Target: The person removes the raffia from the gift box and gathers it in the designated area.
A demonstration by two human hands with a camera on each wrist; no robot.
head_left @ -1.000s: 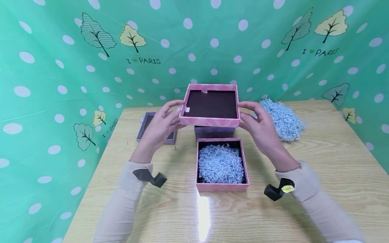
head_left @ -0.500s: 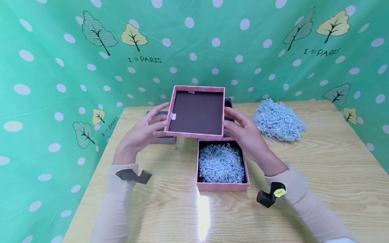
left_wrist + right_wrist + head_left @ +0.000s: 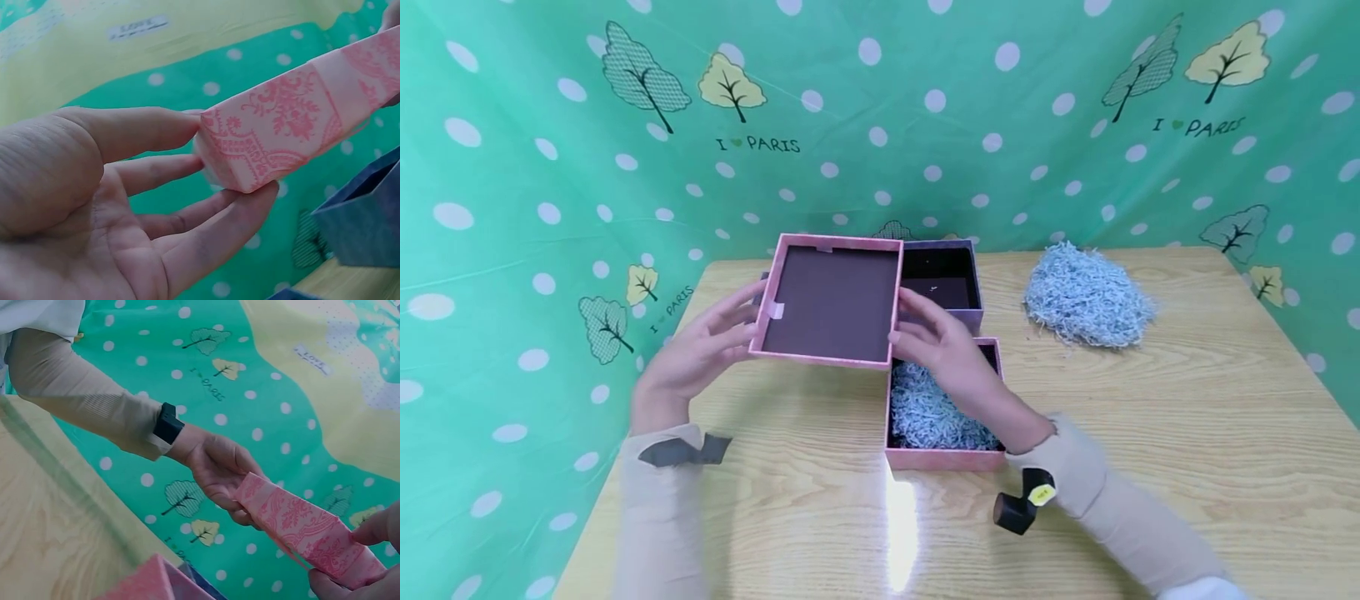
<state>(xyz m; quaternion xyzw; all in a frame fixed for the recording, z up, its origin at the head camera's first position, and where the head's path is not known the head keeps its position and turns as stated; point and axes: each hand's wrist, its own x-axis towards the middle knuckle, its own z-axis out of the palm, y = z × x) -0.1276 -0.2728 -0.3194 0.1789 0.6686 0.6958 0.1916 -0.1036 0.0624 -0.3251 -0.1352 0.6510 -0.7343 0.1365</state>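
Observation:
Both hands hold a pink box lid [image 3: 838, 304] in the air, its dark inside facing up towards the head camera. My left hand [image 3: 696, 358] grips the lid's left side, thumb and fingers at its corner in the left wrist view. On the right edge, my right hand [image 3: 951, 358] pinches the rim. Below and to the right stands the pink box [image 3: 946, 460], filled with blue shredded paper [image 3: 932, 412] and partly covered by my right hand. Behind it sits a purple-grey box [image 3: 966, 318] with a dark interior, partly hidden by the lid.
A loose heap of blue shredded paper [image 3: 1086, 296] lies at the back right of the wooden table [image 3: 1187, 400]. Only a sliver of a grey lid [image 3: 758, 287] shows behind the left hand. A green dotted cloth [image 3: 880, 108] hangs behind the table.
Both hands have carried the pink lid to the left and a little lower. More of the purple-grey box now shows, while the grey lid has become mostly hidden.

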